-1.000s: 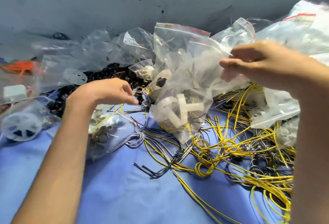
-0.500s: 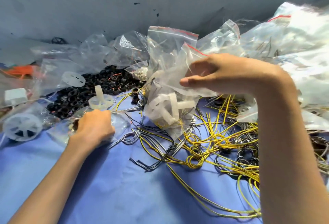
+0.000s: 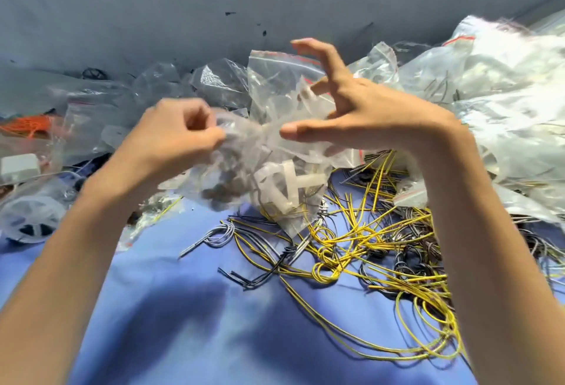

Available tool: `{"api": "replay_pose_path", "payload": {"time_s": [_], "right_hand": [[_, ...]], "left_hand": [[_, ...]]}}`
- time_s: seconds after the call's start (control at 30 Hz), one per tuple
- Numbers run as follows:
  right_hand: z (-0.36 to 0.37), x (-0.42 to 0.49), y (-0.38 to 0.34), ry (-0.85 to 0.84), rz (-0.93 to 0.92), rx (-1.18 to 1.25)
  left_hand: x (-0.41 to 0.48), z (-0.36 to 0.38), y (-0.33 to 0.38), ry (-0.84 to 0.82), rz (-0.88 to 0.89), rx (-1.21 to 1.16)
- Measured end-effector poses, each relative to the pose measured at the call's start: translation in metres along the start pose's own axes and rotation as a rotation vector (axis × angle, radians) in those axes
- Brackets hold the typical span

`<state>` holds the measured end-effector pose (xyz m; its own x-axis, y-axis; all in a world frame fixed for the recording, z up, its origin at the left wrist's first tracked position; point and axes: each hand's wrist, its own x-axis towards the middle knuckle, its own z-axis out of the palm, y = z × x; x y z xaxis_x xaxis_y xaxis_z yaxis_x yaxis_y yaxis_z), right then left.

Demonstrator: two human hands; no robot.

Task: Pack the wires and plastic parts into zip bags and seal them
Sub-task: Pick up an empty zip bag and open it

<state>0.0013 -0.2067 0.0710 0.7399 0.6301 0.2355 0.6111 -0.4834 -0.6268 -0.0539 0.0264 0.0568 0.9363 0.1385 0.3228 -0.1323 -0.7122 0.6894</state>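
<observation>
My left hand grips the top of a small clear bag of dark parts and holds it up against a larger zip bag. The larger bag has a red strip and holds a white cross-shaped plastic part. My right hand is at that bag's upper part with fingers spread and curved and the thumb stretched out. It touches the plastic but I see no clear pinch. Loose yellow wires, a grey wire bundle and black wires lie on the blue cloth below.
A heap of clear zip bags fills the right side. At the left lie a bagged white spoked wheel, a white box and orange wire. More empty bags sit against the grey wall behind.
My left hand has picked the small bag of dark parts off the cloth and raised it to the larger bag. My right hand has let go of its pinch and spread its fingers.
</observation>
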Motion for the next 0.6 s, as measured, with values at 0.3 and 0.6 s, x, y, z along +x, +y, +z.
{"api": "replay_pose_path", "payload": {"time_s": [0.3,0.6], "right_hand": [[0.020,-0.013,0.019,0.167,-0.151,0.319],[0.029,-0.029,0.036,0.124,0.101,1.137]], "left_hand": [[0.014,0.044,0.081,-0.104,0.185,-0.469],[0.037,0.072,0.050,-0.449,0.304,-0.044]]}}
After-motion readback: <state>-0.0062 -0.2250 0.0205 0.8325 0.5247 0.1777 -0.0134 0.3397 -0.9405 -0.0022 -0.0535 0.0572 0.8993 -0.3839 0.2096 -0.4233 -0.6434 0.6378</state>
